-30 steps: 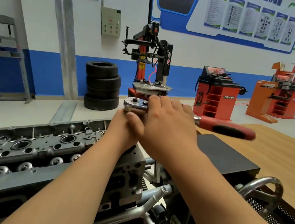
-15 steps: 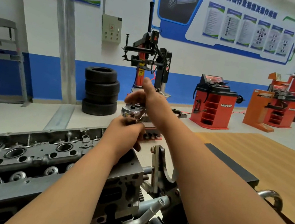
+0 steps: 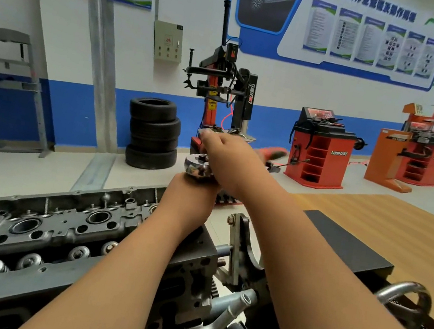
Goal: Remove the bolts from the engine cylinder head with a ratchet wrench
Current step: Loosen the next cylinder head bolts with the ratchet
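Note:
The grey engine cylinder head (image 3: 56, 223) runs across the lower left, with round bores and bolt holes on top. Above its right end stands the ratchet wrench, its shiny round head (image 3: 196, 167) facing up. My left hand (image 3: 189, 202) grips the wrench's shaft just below that head, hiding the socket and any bolt under it. My right hand (image 3: 229, 159) lies over the wrench's handle and holds it close to the head. The red grip (image 3: 272, 153) sticks out blurred behind it, pointing to the back right.
A metal stand bracket (image 3: 237, 242), a grey handwheel (image 3: 405, 299) and pipes (image 3: 235, 302) sit right of the cylinder head. A black box (image 3: 345, 246) lies on a wooden table (image 3: 401, 224). Stacked tyres (image 3: 153, 133) and red workshop machines (image 3: 320, 150) stand far behind.
The wrench handle swung from pointing right to pointing away, and now points back right. My right hand moved along with it. My left hand stayed under the ratchet head.

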